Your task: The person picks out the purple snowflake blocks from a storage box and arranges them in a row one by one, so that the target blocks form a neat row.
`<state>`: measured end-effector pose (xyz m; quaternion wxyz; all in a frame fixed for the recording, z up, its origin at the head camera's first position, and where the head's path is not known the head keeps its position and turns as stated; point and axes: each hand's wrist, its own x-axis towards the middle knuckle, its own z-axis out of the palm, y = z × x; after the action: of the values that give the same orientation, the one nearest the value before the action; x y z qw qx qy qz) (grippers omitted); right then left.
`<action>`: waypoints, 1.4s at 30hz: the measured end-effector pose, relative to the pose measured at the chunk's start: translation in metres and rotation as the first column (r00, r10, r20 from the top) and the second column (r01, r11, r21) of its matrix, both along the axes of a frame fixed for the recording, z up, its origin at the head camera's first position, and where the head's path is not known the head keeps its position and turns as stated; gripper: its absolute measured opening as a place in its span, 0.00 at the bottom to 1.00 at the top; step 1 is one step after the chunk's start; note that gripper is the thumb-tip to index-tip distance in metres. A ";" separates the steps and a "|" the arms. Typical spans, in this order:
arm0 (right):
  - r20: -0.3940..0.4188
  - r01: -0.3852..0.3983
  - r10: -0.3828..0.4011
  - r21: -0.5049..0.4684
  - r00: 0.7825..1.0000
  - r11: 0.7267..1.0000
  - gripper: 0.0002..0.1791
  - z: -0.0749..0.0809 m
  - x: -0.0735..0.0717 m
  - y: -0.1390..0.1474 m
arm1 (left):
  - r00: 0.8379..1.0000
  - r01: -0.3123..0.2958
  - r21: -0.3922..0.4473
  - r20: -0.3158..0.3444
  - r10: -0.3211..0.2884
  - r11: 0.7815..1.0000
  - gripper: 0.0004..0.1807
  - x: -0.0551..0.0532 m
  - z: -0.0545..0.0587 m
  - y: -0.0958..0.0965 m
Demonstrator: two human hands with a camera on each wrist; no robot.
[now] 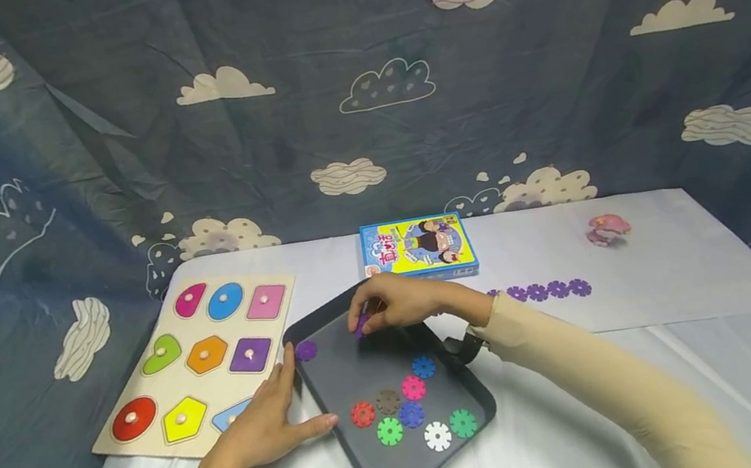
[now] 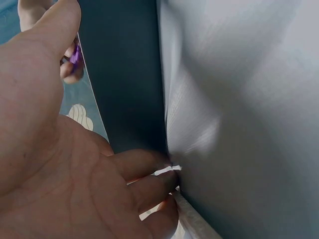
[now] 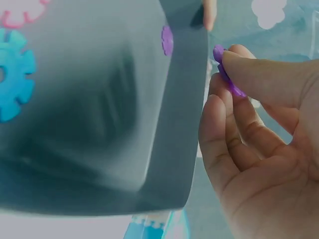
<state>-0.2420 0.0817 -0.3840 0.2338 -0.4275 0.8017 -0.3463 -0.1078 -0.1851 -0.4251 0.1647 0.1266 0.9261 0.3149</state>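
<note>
In the head view, my right hand [image 1: 397, 299] is over the upper part of a dark grey tray [image 1: 342, 393]. Between thumb and fingertips it pinches a purple notched plastic disc [image 3: 227, 74], tilted on edge in the right wrist view. Another purple disc [image 1: 306, 351] lies in the tray near its left wall. My left hand [image 1: 259, 427] touches the tray's left side, fingers extended along the wall and thumb at the rim. Red [image 1: 363, 414], brown, pink [image 1: 413, 387], blue, green and white [image 1: 438, 436] notched discs lie in the tray's lower half.
A row of purple discs [image 1: 538, 292] lies right of the tray, partly hidden by my right arm. Behind the tray is a blue-and-yellow box [image 1: 418, 247]. A wooden shape-puzzle board [image 1: 222, 385] lies at left, a small pink toy [image 1: 609, 226] at far right.
</note>
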 end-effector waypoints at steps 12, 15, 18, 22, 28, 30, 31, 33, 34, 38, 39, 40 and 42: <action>0.105 0.245 -0.235 -0.093 0.966 0.965 0.08 0.007 -0.001 0.069 | 1.000 0.002 0.002 -0.013 -0.002 1.000 0.70 -0.001 0.000 0.000; 0.118 0.284 -0.272 -0.094 0.955 0.954 0.09 0.010 -0.001 0.087 | 1.000 -0.001 0.006 -0.008 0.001 1.000 0.70 -0.001 0.001 0.000; 0.108 0.315 -0.304 -0.099 0.947 0.944 0.09 0.009 0.000 0.106 | 1.000 -0.002 0.008 -0.001 0.002 1.000 0.70 0.000 0.002 0.000; 0.098 0.386 -0.378 -0.073 0.921 0.920 0.10 0.006 0.004 0.131 | 1.000 0.002 0.010 0.005 -0.002 1.000 0.69 0.000 0.001 0.000; 0.072 0.481 -0.479 -0.014 0.875 0.877 0.13 -0.003 0.009 0.167 | 1.000 0.004 0.016 0.011 -0.004 1.000 0.69 0.000 0.000 0.000; 0.069 0.504 -0.501 -0.024 0.863 0.864 0.12 -0.006 0.010 0.179 | 1.000 0.007 0.015 0.010 -0.007 1.000 0.69 0.000 -0.001 0.000; 0.065 0.516 -0.513 -0.031 0.856 0.856 0.12 -0.008 0.011 0.185 | 1.000 0.007 0.015 0.010 -0.007 1.000 0.69 0.000 -0.001 0.000; 0.060 0.541 -0.538 -0.048 0.841 0.840 0.12 -0.011 0.013 0.197 | 1.000 0.005 0.012 0.009 -0.005 1.000 0.69 0.000 0.000 0.000; 0.059 0.553 -0.551 -0.053 0.833 0.831 0.12 -0.013 0.014 0.203 | 1.000 0.003 0.011 0.012 -0.004 1.000 0.69 0.000 0.001 0.000; 0.034 0.607 -0.606 -0.046 0.795 0.793 0.14 -0.020 0.021 0.225 | 1.000 0.000 0.011 0.019 0.000 1.000 0.69 0.000 0.002 0.000; 0.027 0.617 -0.617 -0.044 0.787 0.786 0.14 -0.021 0.023 0.230 | 1.000 0.000 0.013 0.022 -0.001 1.000 0.69 0.000 0.002 0.000; 0.020 0.626 -0.626 -0.041 0.780 0.779 0.14 -0.022 0.025 0.235 | 1.000 0.001 0.015 0.024 -0.002 1.000 0.69 0.000 0.003 0.000; 0.008 0.647 -0.647 -0.034 0.762 0.761 0.15 -0.024 0.028 0.245 | 1.000 0.003 0.015 0.025 -0.003 1.000 0.69 0.000 0.003 0.000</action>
<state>-0.2142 0.3268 -0.4083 0.0910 -0.1294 0.8944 -0.4185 -0.1073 -0.1850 -0.4225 0.1760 0.1252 0.9213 0.3234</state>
